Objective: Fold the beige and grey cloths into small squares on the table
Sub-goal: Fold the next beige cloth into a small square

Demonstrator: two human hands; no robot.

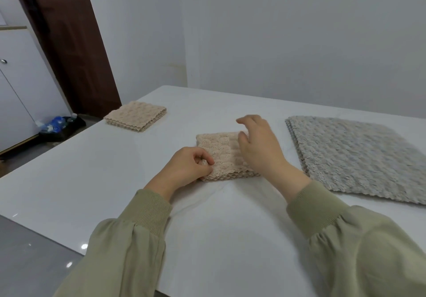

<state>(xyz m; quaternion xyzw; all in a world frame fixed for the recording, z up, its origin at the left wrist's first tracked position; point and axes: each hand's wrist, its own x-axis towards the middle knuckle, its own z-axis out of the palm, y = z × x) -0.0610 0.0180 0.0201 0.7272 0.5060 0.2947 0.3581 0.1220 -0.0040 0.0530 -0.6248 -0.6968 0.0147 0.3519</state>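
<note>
Here, folded beige cloth (222, 156) sits mid-frame on tabletop (92, 181); left hand (189, 167) pinches its lower-left corner; right hand (258, 149) loose-fingered over its right side; looks soft, light, floppy; best gripped at corners.

soft, even, dimmish light, faint shadows, small glare spots on the floor (76, 250), wide-angle bending at edges.

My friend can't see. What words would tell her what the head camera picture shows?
Two hands fold a beige cloth in the middle of a white table: the left hand pinches its near corner, the right hand is open over its right side. Another folded beige square lies far left; grey cloths lie flat on the right.
</note>
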